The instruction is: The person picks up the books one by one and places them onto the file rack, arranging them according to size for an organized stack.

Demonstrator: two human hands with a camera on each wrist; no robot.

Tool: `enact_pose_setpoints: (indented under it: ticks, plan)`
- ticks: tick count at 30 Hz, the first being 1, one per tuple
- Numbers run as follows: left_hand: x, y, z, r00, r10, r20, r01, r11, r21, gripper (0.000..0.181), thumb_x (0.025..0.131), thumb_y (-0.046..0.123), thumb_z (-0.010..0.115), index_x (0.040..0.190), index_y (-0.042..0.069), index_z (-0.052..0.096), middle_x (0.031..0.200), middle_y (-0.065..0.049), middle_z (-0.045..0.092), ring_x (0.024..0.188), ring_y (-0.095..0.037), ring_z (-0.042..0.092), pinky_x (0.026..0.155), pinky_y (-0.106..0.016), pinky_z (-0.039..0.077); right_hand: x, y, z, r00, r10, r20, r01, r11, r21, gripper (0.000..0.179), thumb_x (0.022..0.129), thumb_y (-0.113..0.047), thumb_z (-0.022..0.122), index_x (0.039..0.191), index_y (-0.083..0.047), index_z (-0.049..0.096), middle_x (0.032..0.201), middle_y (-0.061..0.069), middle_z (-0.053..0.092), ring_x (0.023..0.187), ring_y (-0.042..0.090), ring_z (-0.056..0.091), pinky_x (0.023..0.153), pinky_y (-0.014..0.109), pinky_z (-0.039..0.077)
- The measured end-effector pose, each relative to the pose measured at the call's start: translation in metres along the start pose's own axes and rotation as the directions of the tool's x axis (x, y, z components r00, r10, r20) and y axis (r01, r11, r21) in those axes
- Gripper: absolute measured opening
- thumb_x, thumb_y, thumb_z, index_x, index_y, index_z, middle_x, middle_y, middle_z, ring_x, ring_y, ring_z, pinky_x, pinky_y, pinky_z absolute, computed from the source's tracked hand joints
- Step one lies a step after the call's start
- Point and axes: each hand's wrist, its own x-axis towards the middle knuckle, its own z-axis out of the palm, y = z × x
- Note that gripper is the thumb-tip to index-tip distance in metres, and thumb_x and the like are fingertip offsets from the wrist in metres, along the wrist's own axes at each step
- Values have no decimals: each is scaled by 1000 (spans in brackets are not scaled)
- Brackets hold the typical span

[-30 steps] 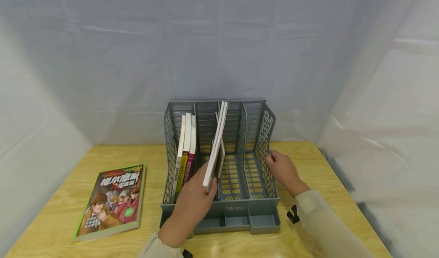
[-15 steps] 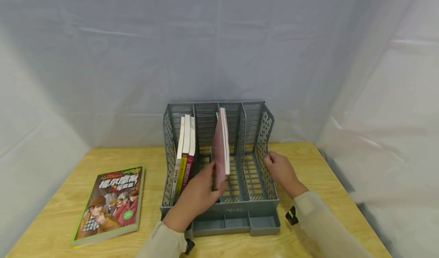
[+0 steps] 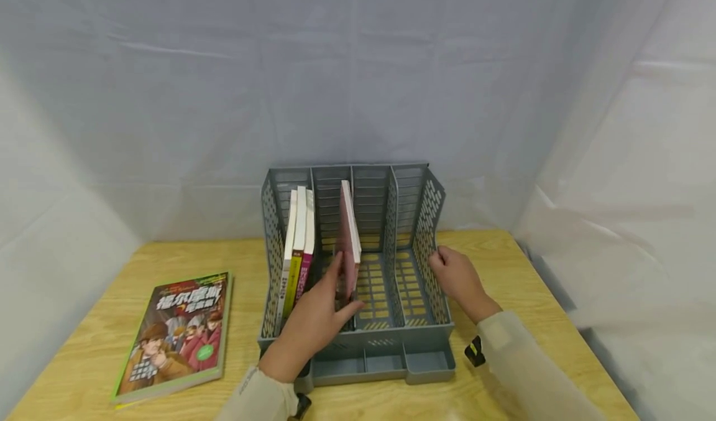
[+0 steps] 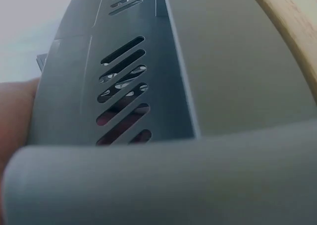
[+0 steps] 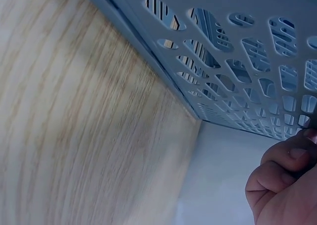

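Observation:
A grey desktop book rack with several upright compartments stands on the table. In its second compartment from the left, a pink-covered book stands nearly upright, white page edges upward. My left hand is at the book's near end, fingers along its left face and thumb spread away to the right. The left wrist view shows mostly the rack's slotted front, with part of the hand at the left edge. My right hand grips the rack's right side wall with curled fingers; the fingertips are partly hidden.
Several books stand in the leftmost compartment. A comic-style book lies face up on the wooden table, left of the rack. Small trays line the rack's front. Pale sheeting hangs behind and at both sides.
The pink-covered book has gone down and left into the second compartment, turning from tilted to nearly upright. My left fingers have loosened and the thumb has spread. The right hand stays put.

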Motion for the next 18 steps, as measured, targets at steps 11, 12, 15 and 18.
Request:
enact_pose_setpoints:
  ticks: [11, 12, 15, 18]
  plan:
    - [-1, 0, 1, 999, -20, 40, 19, 999, 33, 86, 101, 39, 67, 167, 17, 16, 156, -15, 48, 59, -3, 56, 54, -29, 45, -1, 0, 0, 1000, -13, -5, 13, 1000, 28, 34, 108, -23, 38, 76, -13, 39, 62, 3, 39, 52, 20, 31, 57, 35, 32]
    - [-1, 0, 1, 999, -17, 36, 15, 999, 36, 86, 101, 39, 68, 167, 17, 17, 155, -15, 50, 60, -3, 56, 54, -29, 45, -1, 0, 0, 1000, -12, -6, 12, 1000, 28, 33, 108, -23, 38, 76, -13, 39, 62, 3, 39, 52, 20, 32, 57, 35, 32]
    - [-1, 0, 1, 1000, -13, 21, 12, 1000, 29, 85, 101, 37, 69, 166, 15, 19, 145, -13, 58, 67, -3, 59, 54, -27, 46, -1, 1, 0, 1000, -6, -4, 6, 1000, 29, 33, 108, -23, 38, 76, -14, 39, 62, 3, 39, 52, 20, 32, 56, 35, 32]
    - [-4, 2, 0, 1000, -6, -2, 6, 1000, 16, 82, 101, 34, 69, 165, 12, 24, 134, -8, 64, 75, -4, 61, 54, -26, 46, -1, 1, -1, 1000, 2, 0, -2, 999, 34, 34, 109, -24, 38, 76, -13, 39, 62, 4, 39, 52, 20, 32, 56, 35, 32]
